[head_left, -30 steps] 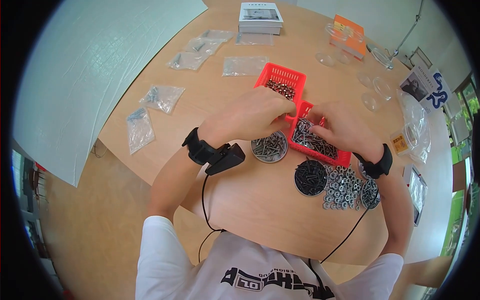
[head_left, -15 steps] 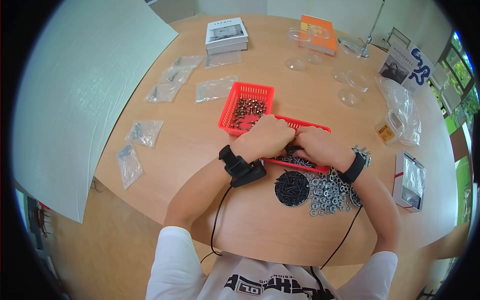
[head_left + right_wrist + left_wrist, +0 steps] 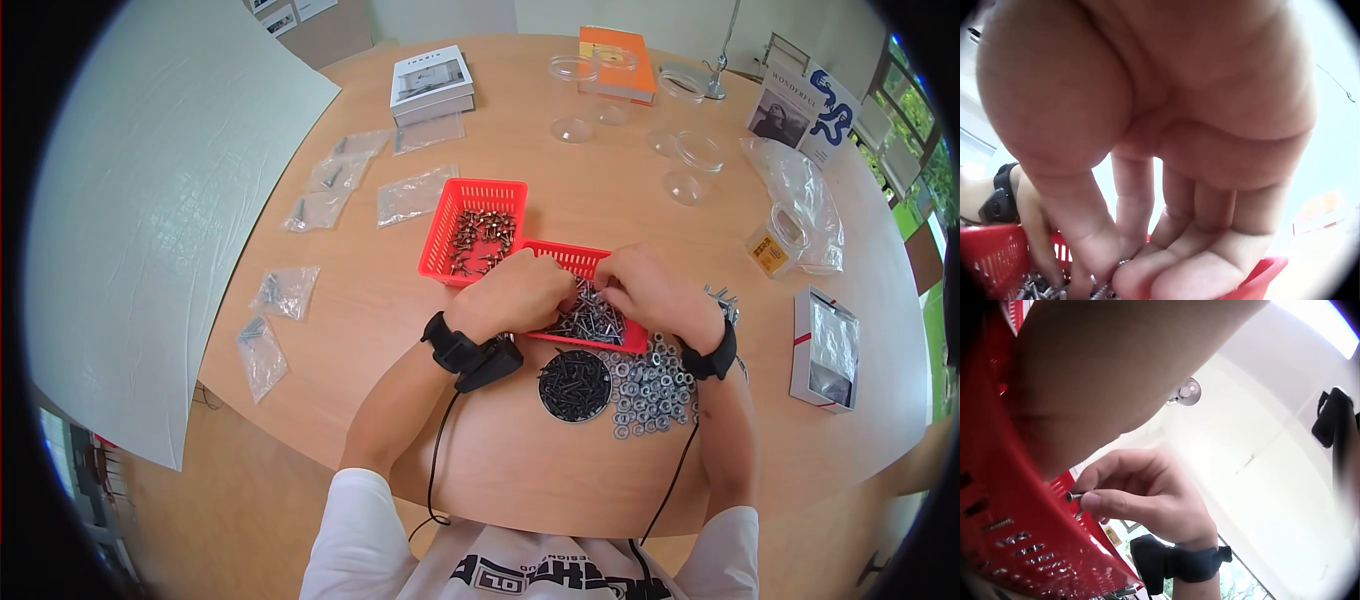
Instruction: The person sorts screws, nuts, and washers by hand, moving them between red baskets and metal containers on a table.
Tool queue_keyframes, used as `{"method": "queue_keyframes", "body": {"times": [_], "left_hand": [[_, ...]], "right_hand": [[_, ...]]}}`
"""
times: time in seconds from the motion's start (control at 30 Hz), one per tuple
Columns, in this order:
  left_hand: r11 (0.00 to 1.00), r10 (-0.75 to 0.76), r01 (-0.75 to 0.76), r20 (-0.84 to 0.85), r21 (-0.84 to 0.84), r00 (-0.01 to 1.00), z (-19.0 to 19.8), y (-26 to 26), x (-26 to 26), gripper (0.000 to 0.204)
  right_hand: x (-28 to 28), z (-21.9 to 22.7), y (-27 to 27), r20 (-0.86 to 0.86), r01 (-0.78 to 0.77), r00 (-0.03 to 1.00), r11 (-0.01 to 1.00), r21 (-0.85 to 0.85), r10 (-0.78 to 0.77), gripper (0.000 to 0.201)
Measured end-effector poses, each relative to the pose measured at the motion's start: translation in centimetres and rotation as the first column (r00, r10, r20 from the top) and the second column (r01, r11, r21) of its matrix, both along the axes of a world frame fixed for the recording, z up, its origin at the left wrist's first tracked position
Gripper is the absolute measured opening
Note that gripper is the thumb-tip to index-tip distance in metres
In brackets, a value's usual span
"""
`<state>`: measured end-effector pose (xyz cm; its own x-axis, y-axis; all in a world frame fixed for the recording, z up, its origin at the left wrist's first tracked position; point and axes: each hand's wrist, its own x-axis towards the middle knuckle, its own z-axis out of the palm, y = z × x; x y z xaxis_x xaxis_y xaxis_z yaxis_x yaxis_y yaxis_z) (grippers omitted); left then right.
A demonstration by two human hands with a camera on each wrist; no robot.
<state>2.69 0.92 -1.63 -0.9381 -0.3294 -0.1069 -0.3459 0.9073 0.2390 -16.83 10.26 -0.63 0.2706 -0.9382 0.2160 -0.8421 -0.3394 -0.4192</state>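
Observation:
In the head view, a red basket [image 3: 628,338] holds silver screws [image 3: 592,318]. My left hand [image 3: 520,292] reaches over its left end, fingertips down among the screws; whether they grip one is hidden. At the basket's right part, my right hand [image 3: 660,290] pinches a screw [image 3: 1074,497] between thumb and forefinger, seen from the left wrist. The right wrist view shows the right fingertips [image 3: 1194,275] close above the screws, with the left hand [image 3: 1040,234] beyond. A second red basket [image 3: 436,245], with brownish screws [image 3: 480,232], adjoins at the left.
Nearer me lie a round dish of black screws [image 3: 574,385] and loose nuts [image 3: 652,392]. Small plastic bags [image 3: 262,362] lie left, white books [image 3: 432,88] and an orange book [image 3: 618,66] at the back. Clear cups [image 3: 684,188] and an open box [image 3: 826,350] are right.
The head view has shifted. Both hands have come over the screw basket, and a gap between them has opened since half a second ago, showing more of the silver screws.

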Motion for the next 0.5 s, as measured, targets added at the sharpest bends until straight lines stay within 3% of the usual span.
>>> {"method": "queue_keyframes", "body": {"times": [0.13,0.23,0.33,0.5], "left_hand": [[0.987,-0.023,0.029,-0.036,0.158,0.999,0.6,-0.8,0.5,0.022],[0.977,0.064,-0.041,-0.105,0.211,0.992,2.5,-0.1,1.0,0.020],[0.984,0.119,-0.103,-0.105,0.146,0.987,4.7,0.1,1.3,0.018],[0.989,0.142,-0.128,-0.239,0.072,0.961,7.2,1.9,2.7,0.015]], "right_hand": [[-0.4,1.3,0.6,0.119,0.041,0.992,0.999,0.004,-0.041,0.010],[-0.8,1.8,0.4,0.174,0.019,0.984,0.997,0.081,-0.032,0.011],[-0.9,2.4,0.6,0.203,0.026,0.978,0.997,0.076,-0.041,0.011],[-1.1,2.6,0.5,0.293,0.019,0.955,0.998,0.056,-0.035,0.011]]}}
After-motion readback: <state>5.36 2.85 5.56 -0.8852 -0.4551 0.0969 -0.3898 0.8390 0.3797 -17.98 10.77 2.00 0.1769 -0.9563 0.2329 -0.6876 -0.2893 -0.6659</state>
